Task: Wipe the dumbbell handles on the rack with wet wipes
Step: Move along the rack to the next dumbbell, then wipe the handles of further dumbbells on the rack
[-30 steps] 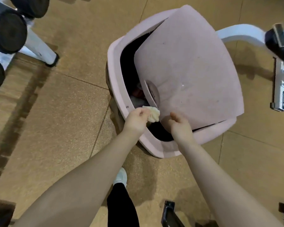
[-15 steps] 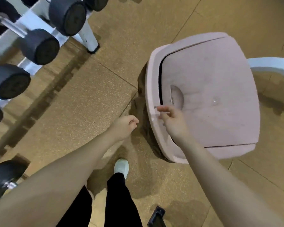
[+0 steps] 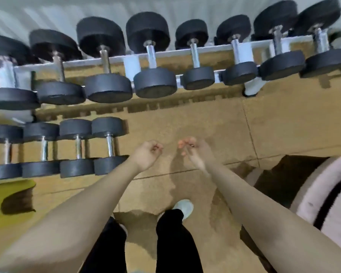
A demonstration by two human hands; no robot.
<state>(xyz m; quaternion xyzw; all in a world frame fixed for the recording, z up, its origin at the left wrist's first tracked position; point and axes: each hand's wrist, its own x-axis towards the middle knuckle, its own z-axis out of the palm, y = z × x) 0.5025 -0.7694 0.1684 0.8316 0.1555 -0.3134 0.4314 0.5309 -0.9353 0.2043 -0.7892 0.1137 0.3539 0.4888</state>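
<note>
Both arms reach forward over the tan speckled floor (image 3: 215,119), and neither hand carries anything. The left hand (image 3: 148,152) has its fingers loosely curled toward the palm with nothing between them; the right hand (image 3: 193,150) is likewise empty, its fingers bent and relaxed, though motion blur hides exactly how each fingertip lies. The two hands hang near each other with a gap of bare floor between them, and they touch nothing. The white rack (image 3: 130,66) runs across the top of the view, well ahead of the hands, carrying a row of black dumbbells (image 3: 155,81) whose metal handles (image 3: 152,56) point away from the camera. A second, lower row of smaller dumbbells (image 3: 108,146) sits to the left — its nearest one just beside the left forearm, apart from it. No wipe can be made out anywhere in the view. At the right edge stands a pink bin (image 3: 327,194) with a dark slot along its lid, just beside the right forearm. A yellow-green shape (image 3: 6,194) lies at the lower left, too blurred to identify. Below the arms are the person's black trouser legs (image 3: 173,243) and one pale shoe (image 3: 183,207) planted on the floor.
</note>
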